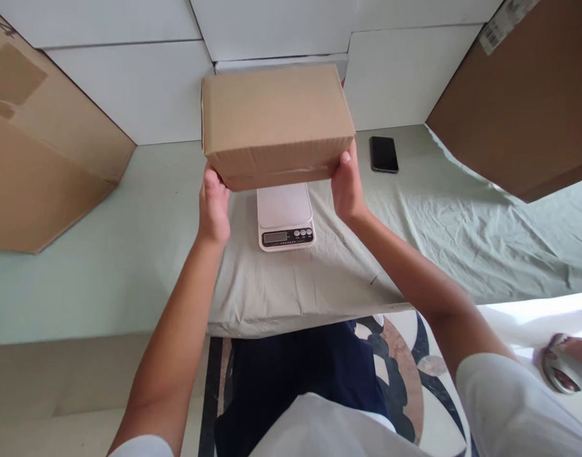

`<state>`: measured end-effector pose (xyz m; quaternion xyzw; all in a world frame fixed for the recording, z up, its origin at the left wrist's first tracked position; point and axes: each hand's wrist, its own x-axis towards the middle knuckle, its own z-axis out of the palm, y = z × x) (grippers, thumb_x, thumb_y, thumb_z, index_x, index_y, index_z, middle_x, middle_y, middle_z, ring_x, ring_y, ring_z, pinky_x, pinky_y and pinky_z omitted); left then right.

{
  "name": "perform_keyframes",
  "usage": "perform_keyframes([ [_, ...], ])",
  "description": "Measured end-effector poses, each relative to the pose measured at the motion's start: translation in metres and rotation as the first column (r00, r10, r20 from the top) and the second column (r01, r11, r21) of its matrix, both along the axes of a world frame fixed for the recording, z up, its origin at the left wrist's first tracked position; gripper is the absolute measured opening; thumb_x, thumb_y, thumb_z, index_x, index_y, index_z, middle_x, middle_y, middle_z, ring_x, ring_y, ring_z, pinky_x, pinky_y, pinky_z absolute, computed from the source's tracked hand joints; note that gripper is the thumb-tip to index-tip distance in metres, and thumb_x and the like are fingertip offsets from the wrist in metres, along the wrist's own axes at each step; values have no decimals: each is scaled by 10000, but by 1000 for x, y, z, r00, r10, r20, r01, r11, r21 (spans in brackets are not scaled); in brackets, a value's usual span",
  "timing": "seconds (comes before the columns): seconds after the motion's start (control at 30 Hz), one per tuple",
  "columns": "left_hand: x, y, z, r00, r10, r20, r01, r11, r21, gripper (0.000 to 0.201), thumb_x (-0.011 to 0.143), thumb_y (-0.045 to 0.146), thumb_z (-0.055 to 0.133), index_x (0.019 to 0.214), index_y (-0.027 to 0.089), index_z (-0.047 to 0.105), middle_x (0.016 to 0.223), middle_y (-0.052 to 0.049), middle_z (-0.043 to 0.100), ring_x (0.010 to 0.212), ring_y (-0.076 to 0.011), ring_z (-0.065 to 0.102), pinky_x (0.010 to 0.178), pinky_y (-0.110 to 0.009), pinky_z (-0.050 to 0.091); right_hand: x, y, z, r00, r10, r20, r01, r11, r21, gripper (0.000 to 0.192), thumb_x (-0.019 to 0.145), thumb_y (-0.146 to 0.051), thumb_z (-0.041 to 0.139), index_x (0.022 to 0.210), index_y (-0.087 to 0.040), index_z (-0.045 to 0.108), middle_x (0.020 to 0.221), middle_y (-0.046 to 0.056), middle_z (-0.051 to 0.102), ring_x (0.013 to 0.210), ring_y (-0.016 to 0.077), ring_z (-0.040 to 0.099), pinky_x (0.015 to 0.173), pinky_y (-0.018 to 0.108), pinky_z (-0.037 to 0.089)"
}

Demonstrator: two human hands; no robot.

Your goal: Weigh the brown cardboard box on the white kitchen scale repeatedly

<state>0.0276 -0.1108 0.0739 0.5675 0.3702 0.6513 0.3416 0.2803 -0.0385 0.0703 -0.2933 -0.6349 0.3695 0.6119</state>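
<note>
Both hands clamp the cardboard box (276, 124): my left hand (213, 206) presses its left end, my right hand (348, 187) its right, holding it in the air just above the white scale (285, 219) on the table (129, 254). I judge this the weighing step; next calls for a level, centred lowering. A phone (384, 154) lies further right.

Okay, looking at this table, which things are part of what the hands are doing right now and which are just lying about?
In hand:
- cardboard box, gripped by the left hand and right hand
- white scale, directly below the box on the cloth-covered table

Lying about:
- black phone, flat on the table
- large carton at the left
- large brown carton at the right
</note>
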Motion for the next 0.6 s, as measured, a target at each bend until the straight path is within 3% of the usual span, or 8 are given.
perform_keyframes([
  [0.13,-8,57,-6,994,57,90,-54,998,-38,750,859,901,463,1327,352,670,1592,20,599,1580,-252,448,1306,-416,389,-21,50,0,991,4,-132,-5,1000,-6,811,801,-881,485,1480,-437,512,1592,-96,547,1621,253,375,1396,401,277],
  [0.27,-12,102,-39,971,173,163,-157,982,-108,914,822,945,434,1410,272,623,1642,-43,546,1609,-249,401,1336,-399,347,-43,87,-20,975,-14,-222,-17,990,-137,782,834,-880,432,1427,-383,544,1575,-83,582,1598,207,404,1383,387,315],
  [0.43,-15,121,-77,954,248,168,-190,934,-302,793,933,852,371,1482,313,561,1710,-23,455,1630,-217,356,1353,-406,289,-49,106,-51,952,-19,-306,-46,978,-203,704,857,-815,515,1362,-329,574,1528,-79,629,1532,190,460,1398,432,283],
  [0.6,-16,125,-92,966,233,108,-190,932,-310,826,941,844,363,1505,268,539,1688,-74,484,1607,-214,401,1329,-373,313,-44,118,-72,941,-58,-335,-37,962,-271,572,846,-773,509,1202,-347,644,1463,-64,664,1564,200,449,1409,459,268],
])
